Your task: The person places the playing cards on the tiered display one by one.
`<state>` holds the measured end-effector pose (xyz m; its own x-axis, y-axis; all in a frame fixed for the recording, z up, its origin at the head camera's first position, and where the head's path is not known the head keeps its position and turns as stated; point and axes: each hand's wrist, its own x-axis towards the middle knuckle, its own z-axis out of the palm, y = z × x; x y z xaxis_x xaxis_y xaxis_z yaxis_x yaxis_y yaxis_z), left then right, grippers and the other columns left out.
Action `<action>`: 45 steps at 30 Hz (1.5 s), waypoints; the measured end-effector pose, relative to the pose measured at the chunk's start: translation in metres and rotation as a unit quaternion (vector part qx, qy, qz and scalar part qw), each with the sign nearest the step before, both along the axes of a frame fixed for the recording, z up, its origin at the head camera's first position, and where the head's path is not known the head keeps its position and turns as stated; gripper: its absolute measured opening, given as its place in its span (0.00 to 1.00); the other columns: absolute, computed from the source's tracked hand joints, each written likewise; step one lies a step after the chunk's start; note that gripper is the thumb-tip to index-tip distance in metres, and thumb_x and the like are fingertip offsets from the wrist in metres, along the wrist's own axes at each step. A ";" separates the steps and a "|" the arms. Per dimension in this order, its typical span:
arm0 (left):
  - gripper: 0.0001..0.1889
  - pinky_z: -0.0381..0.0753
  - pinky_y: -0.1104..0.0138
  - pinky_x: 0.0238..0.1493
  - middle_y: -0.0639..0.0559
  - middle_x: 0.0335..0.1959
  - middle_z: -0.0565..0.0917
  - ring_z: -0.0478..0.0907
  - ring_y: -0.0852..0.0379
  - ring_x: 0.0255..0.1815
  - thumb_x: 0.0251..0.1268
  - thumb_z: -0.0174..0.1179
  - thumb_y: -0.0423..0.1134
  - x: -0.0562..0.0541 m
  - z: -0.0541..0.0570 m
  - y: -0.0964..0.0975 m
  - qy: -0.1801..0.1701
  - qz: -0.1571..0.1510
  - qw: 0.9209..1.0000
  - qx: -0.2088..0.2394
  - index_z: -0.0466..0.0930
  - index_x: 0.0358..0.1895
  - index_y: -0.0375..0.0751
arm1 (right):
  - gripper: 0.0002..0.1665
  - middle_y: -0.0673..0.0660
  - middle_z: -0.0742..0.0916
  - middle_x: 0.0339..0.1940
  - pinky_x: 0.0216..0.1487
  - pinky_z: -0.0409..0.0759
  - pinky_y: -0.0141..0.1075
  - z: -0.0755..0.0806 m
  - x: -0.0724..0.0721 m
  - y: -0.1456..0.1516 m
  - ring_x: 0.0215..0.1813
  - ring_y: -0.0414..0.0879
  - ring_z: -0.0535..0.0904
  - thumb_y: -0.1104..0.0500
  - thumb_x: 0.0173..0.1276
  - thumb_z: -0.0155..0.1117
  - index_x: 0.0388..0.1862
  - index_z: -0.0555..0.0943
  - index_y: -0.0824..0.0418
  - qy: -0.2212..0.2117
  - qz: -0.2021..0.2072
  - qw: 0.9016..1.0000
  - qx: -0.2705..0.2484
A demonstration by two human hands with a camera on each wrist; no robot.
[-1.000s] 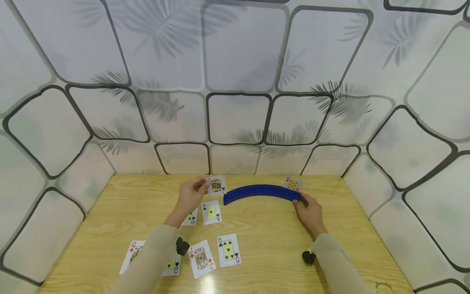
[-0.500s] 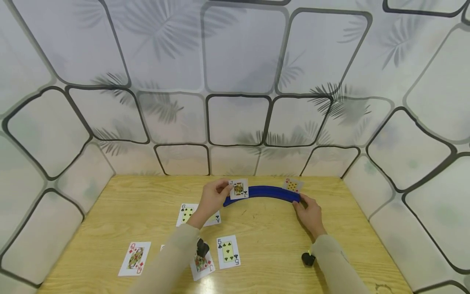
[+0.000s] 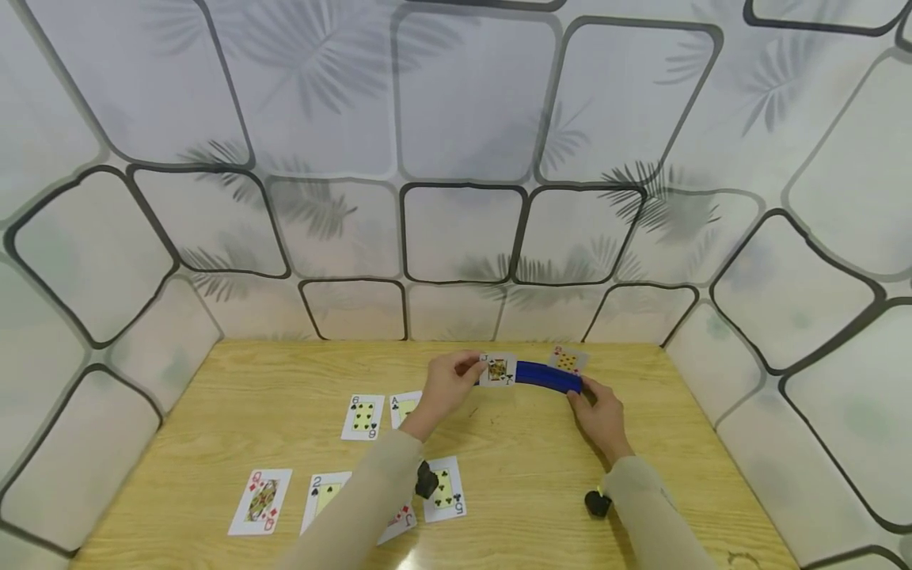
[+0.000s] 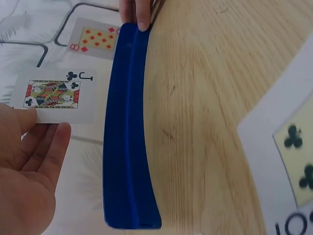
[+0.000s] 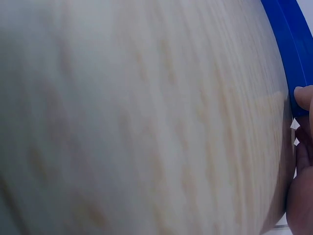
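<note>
My left hand (image 3: 447, 389) pinches the jack of clubs (image 3: 499, 370) by its left edge, thumb in front. In the head view the card overlaps the middle of a blue curved card holder (image 3: 547, 377). The left wrist view shows a gap between the jack and the holder (image 4: 120, 147). At the holder's right end, my right hand (image 3: 602, 413) grips it between thumb and fingers. An eight of diamonds (image 4: 96, 40) stands upright in the holder near that end. Only the thumb and a few fingertips (image 5: 304, 95) show in the right wrist view.
Face up on the wooden table (image 3: 527, 483) lie a six of spades (image 3: 363, 417), an ace of clubs (image 3: 404, 406), a queen of diamonds (image 3: 260, 502), a two of spades (image 3: 324, 495), a partly hidden jack of diamonds (image 3: 399, 522) and a five of clubs (image 3: 446, 499). A patterned wall stands behind.
My left hand has carried the jack of clubs rightward, from beyond the holder's left end to about its middle. The right hand and the holder stay in place.
</note>
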<state>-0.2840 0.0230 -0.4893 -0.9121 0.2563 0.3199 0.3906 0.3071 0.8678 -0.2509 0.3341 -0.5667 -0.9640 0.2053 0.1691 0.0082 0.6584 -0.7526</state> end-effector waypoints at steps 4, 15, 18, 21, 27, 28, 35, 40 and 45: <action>0.13 0.88 0.69 0.40 0.42 0.44 0.92 0.88 0.52 0.39 0.76 0.65 0.36 0.002 0.001 0.012 -0.004 -0.011 1.000 0.000 0.88 0.56 0.34 | 0.33 0.76 0.75 0.75 0.81 0.64 0.62 -0.001 0.001 0.000 0.78 0.71 0.68 0.57 0.81 0.62 0.77 0.69 0.72 -0.015 0.001 1.000 -0.007; 0.11 0.88 0.69 0.46 0.42 0.47 0.91 0.89 0.49 0.46 0.75 0.65 0.34 0.009 -0.002 0.050 0.004 -0.016 1.000 0.014 0.89 0.54 0.35 | 0.34 0.76 0.75 0.75 0.81 0.64 0.62 0.002 -0.001 0.001 0.78 0.71 0.68 0.56 0.80 0.62 0.77 0.69 0.72 -0.017 -0.001 1.000 0.004; 0.10 0.89 0.69 0.47 0.42 0.48 0.91 0.89 0.48 0.46 0.75 0.65 0.33 0.010 -0.002 0.060 0.016 -0.020 0.999 0.019 0.90 0.53 0.35 | 0.33 0.76 0.76 0.74 0.81 0.64 0.61 0.003 -0.001 0.002 0.78 0.71 0.68 0.56 0.80 0.63 0.76 0.70 0.72 -0.013 -0.002 1.000 0.003; 0.10 0.89 0.70 0.46 0.42 0.47 0.92 0.90 0.47 0.46 0.74 0.66 0.33 0.011 -0.002 0.068 0.028 -0.025 0.999 0.027 0.90 0.53 0.35 | 0.33 0.76 0.75 0.74 0.81 0.64 0.62 0.004 -0.001 0.002 0.78 0.72 0.68 0.56 0.80 0.63 0.76 0.70 0.72 -0.014 -0.002 1.000 0.000; 0.11 0.87 0.74 0.41 0.42 0.47 0.92 0.91 0.49 0.44 0.74 0.66 0.34 0.007 -0.002 0.079 0.024 -0.025 0.999 0.028 0.90 0.54 0.36 | 0.33 0.76 0.75 0.75 0.81 0.64 0.61 0.003 0.000 0.001 0.78 0.71 0.68 0.56 0.80 0.62 0.77 0.70 0.72 -0.020 -0.002 1.000 -0.005; 0.11 0.87 0.74 0.40 0.42 0.47 0.92 0.91 0.49 0.43 0.74 0.66 0.34 0.006 -0.003 0.081 0.023 -0.023 0.999 0.026 0.90 0.54 0.36 | 0.33 0.75 0.75 0.75 0.81 0.64 0.61 0.002 -0.001 0.001 0.78 0.71 0.68 0.56 0.80 0.62 0.77 0.70 0.72 -0.019 -0.002 1.000 -0.006; 0.12 0.86 0.73 0.41 0.45 0.46 0.93 0.89 0.53 0.43 0.77 0.64 0.37 0.000 -0.003 0.092 0.003 -0.025 1.000 0.008 0.89 0.56 0.38 | 0.31 0.75 0.78 0.72 0.79 0.66 0.63 0.001 -0.003 0.001 0.77 0.71 0.70 0.57 0.80 0.64 0.75 0.73 0.70 -0.001 -0.007 1.000 0.001; 0.12 0.87 0.71 0.43 0.46 0.46 0.92 0.89 0.55 0.44 0.77 0.63 0.38 0.000 -0.004 0.101 -0.001 -0.033 0.999 -0.007 0.89 0.56 0.40 | 0.30 0.73 0.79 0.72 0.80 0.65 0.62 0.001 -0.003 0.000 0.77 0.69 0.70 0.56 0.79 0.64 0.74 0.75 0.68 -0.006 -0.017 1.000 -0.008; 0.11 0.87 0.73 0.43 0.47 0.46 0.93 0.89 0.55 0.45 0.77 0.64 0.38 -0.002 -0.007 0.108 0.006 -0.023 0.999 -0.023 0.90 0.55 0.39 | 0.30 0.72 0.78 0.73 0.81 0.64 0.61 -0.001 -0.005 0.000 0.78 0.68 0.70 0.57 0.79 0.63 0.75 0.74 0.67 -0.011 -0.021 1.000 -0.007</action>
<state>-0.2861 0.1315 -0.4967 -0.8955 0.3119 0.3174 0.4151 0.3287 0.8483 -0.2557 0.3344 -0.5673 -0.9580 0.2473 0.1454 0.0516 0.6471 -0.7606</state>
